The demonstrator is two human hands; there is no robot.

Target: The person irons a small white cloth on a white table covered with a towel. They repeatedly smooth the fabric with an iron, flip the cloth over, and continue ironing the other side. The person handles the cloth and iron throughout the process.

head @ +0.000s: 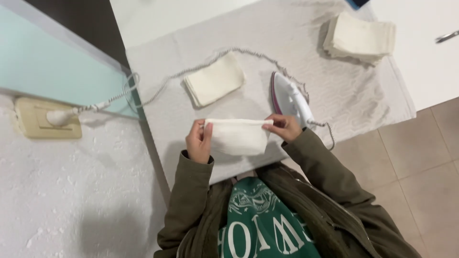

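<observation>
A small cream cloth [237,136] hangs stretched between both hands above the near edge of the padded ironing surface [344,91]. My left hand [199,141] pinches its upper left corner, and my right hand [285,127] pinches its upper right corner. Just behind my right hand a white iron [290,100] with a pink edge stands on its heel. Its braided cord [191,71] runs left across the surface.
A folded cream cloth [213,79] lies behind the held one. A stack of folded cloths [359,39] sits at the far right. The cord's plug [60,116] sits in a beige wall socket [45,125] at left. Tiled floor [420,157] lies to the right.
</observation>
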